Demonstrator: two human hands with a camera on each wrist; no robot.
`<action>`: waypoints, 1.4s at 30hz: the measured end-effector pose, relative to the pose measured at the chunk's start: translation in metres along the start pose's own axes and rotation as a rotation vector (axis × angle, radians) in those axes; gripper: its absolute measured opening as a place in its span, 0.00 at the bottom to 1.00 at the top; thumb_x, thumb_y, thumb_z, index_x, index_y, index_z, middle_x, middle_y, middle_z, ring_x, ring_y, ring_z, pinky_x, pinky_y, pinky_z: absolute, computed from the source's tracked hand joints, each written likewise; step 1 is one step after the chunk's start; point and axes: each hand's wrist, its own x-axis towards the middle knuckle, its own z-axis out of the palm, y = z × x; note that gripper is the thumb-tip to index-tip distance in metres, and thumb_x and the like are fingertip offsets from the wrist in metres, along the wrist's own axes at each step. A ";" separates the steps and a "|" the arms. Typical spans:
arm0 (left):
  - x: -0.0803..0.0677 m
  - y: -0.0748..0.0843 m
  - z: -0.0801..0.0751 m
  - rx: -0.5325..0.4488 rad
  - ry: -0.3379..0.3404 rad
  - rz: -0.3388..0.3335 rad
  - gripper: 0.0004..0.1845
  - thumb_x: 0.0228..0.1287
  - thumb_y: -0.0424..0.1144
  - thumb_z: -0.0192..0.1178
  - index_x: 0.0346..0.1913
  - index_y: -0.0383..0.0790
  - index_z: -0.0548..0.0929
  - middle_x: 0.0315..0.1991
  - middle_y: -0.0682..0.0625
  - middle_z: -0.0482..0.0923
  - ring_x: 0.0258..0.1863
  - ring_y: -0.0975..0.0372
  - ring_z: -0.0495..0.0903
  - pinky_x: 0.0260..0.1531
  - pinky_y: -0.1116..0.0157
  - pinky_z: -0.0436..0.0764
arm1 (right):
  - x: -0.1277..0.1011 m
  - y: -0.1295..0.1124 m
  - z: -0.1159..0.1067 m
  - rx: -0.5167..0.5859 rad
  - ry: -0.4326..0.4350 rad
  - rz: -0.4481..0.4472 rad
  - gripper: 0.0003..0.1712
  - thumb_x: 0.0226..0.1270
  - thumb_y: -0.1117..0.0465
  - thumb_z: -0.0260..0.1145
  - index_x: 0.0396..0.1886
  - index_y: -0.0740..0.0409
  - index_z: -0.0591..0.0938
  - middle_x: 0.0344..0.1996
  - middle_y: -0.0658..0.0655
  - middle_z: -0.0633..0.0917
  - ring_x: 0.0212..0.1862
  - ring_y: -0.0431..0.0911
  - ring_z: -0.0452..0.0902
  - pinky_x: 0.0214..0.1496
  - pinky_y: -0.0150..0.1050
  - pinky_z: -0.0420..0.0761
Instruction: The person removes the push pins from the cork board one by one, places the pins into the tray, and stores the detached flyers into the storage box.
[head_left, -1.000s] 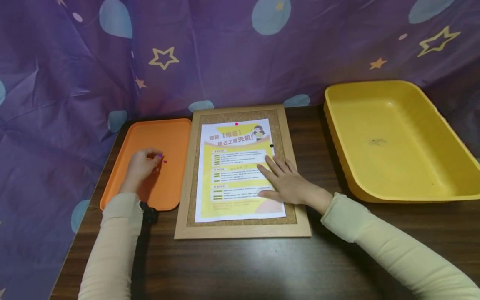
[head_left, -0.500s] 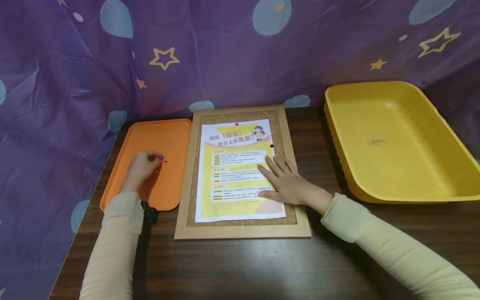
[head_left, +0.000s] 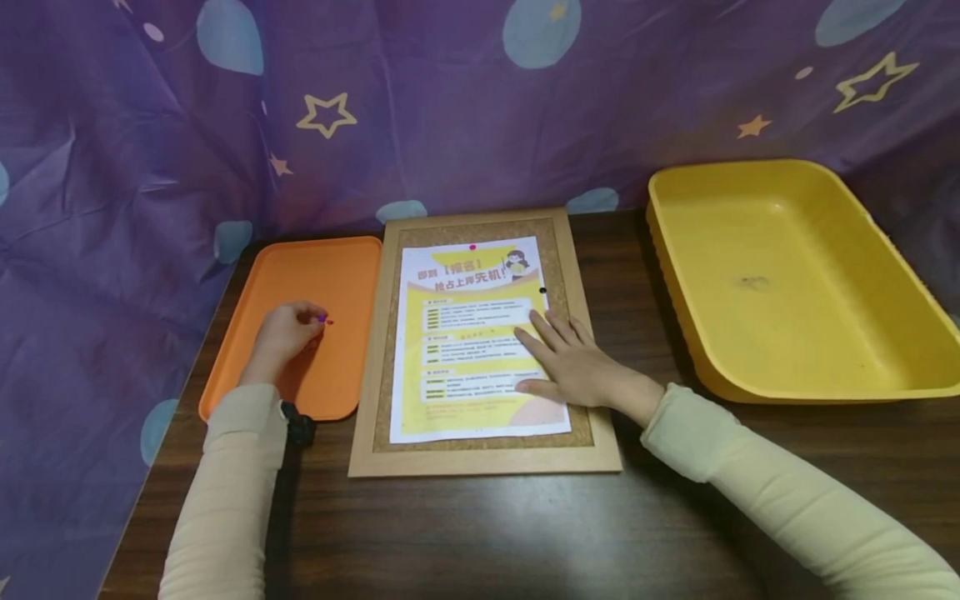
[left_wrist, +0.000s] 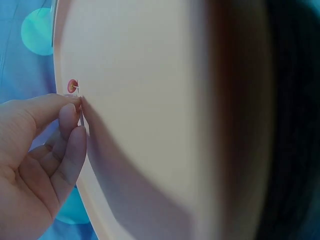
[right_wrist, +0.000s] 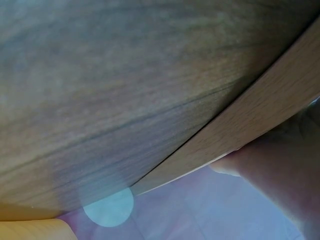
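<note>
Pushpin (head_left: 323, 318) seemingly pinched by left hand (head_left: 283, 335) (fingers curled).

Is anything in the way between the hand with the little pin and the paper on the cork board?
Nothing visible. The left hand pinches a pushpin over the orange tray, right beside the cork board. The right hand presses flat on the flyer.
</note>
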 end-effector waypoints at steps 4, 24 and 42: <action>0.002 0.001 0.000 0.009 0.003 0.009 0.15 0.70 0.33 0.51 0.54 0.31 0.77 0.49 0.33 0.78 0.38 0.53 0.79 0.42 0.62 0.80 | 0.000 0.001 0.000 0.004 0.002 0.006 0.46 0.70 0.37 0.50 0.77 0.53 0.45 0.76 0.64 0.36 0.77 0.62 0.27 0.74 0.64 0.31; 0.013 0.033 0.002 -0.030 0.078 0.110 0.17 0.69 0.38 0.54 0.57 0.34 0.77 0.48 0.37 0.79 0.34 0.52 0.83 0.28 0.70 0.74 | 0.000 0.004 -0.001 0.002 0.005 0.018 0.46 0.70 0.36 0.49 0.77 0.52 0.44 0.76 0.63 0.36 0.77 0.62 0.27 0.74 0.63 0.32; 0.047 0.127 0.021 0.017 0.127 0.190 0.19 0.63 0.36 0.52 0.55 0.35 0.79 0.51 0.41 0.81 0.49 0.50 0.79 0.52 0.55 0.75 | -0.003 -0.001 -0.001 0.007 0.005 -0.005 0.46 0.70 0.36 0.49 0.77 0.52 0.45 0.76 0.63 0.36 0.77 0.62 0.26 0.73 0.64 0.32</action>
